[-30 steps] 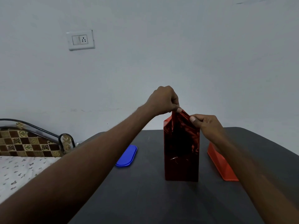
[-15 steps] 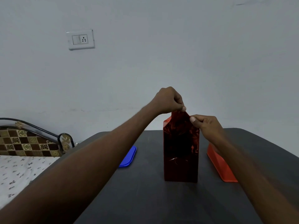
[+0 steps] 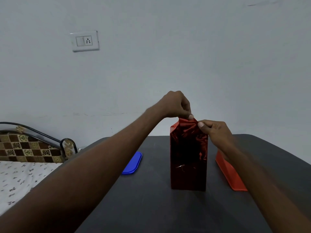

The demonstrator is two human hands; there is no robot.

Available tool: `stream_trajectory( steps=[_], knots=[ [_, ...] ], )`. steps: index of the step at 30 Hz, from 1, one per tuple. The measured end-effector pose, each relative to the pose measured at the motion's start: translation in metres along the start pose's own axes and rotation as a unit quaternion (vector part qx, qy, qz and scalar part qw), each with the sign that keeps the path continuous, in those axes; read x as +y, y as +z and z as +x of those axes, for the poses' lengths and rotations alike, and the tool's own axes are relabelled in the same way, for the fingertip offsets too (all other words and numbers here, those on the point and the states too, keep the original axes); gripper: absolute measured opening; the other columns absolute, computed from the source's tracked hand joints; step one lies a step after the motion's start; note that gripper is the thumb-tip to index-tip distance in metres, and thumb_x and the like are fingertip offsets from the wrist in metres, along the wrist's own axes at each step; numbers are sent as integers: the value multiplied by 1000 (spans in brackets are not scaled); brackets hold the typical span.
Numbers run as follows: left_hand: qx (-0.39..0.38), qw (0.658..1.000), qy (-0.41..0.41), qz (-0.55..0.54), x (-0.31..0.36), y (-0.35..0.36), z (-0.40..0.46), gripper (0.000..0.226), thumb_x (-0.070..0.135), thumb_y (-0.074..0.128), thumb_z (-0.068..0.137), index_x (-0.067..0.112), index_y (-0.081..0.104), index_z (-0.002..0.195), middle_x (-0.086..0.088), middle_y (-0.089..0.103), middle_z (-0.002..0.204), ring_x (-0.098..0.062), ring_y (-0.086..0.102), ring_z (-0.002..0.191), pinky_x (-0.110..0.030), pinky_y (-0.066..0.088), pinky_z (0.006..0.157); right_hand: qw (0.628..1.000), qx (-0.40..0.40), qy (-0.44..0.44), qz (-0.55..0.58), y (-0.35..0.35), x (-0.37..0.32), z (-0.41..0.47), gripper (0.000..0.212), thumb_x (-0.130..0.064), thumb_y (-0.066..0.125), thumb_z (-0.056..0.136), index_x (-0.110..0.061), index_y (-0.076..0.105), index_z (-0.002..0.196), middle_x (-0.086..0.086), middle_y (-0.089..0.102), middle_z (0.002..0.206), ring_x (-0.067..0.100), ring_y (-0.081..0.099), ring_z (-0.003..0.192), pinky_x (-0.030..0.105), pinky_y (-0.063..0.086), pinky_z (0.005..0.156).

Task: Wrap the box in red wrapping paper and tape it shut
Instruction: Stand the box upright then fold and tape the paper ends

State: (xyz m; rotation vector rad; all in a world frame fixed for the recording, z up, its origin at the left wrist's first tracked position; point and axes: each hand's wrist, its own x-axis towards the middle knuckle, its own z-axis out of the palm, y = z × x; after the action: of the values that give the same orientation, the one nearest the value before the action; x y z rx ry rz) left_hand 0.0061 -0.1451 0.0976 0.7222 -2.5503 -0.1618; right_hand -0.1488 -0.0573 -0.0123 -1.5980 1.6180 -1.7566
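Head view: box (image 3: 188, 158) stands upright on the dark counter (image 3: 151, 207), near its centre, already sheathed in red wrapping paper (image 3: 187, 128). The left hand (image 3: 176, 106) pinches the gathered paper at the top from above; the right hand (image 3: 217, 130) pinches the same flap just beside it, on the right edge. Both hands are closed on the paper, nearly touching each other.

Risks, as judged from this state:
- Tipping. The box is tall on a narrow base. A sideways pull on the top flap could lever it over, since neither hand steadies the body.
- Tearing. The foil-like paper is creased and thin at the pinch points; opposing pulls may split it.
- Loose fold. Releasing either pinch before tape is applied would probably let the flap spring open.
- Tape access. No tape is visible, and both hands are occupied; fetching it requires freeing one hand.

An orange tray (image 3: 230, 172) lies close on the right, a blue lid (image 3: 133, 163) lies on the left.
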Motion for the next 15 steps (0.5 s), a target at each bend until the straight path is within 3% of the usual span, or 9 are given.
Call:
stream_trajectory(
  steps=[5, 12, 15],
  knots=[
    [39, 999, -1, -8, -3, 2, 1, 10, 23, 83, 73, 15, 77, 76, 3, 73, 70, -10, 69, 70, -31, 58, 73, 1000, -6, 0, 18, -3, -3, 0, 15, -19, 62, 98, -21, 77, 96, 10, 77, 94, 20, 72, 91, 20, 51, 76],
    [85, 994, 7, -63, -3, 1, -6, 9, 12, 78, 78, 15, 77, 86, 9, 67, 60, 2, 62, 55, -14, 48, 61, 999, -24, -27, -20, -1, -19, 14, 15, -20, 76, 88, -19, 78, 103, -2, 79, 85, 13, 76, 83, 32, 58, 80],
    [124, 989, 3, -75, -6, -2, -11, 7, 13, 76, 81, 17, 76, 88, 9, 67, 60, 3, 60, 54, -17, 52, 61, 997, -3, -43, -57, 3, -26, 22, 16, -20, 78, 86, -19, 79, 102, -3, 78, 84, 8, 74, 80, 26, 57, 76]
  ],
)
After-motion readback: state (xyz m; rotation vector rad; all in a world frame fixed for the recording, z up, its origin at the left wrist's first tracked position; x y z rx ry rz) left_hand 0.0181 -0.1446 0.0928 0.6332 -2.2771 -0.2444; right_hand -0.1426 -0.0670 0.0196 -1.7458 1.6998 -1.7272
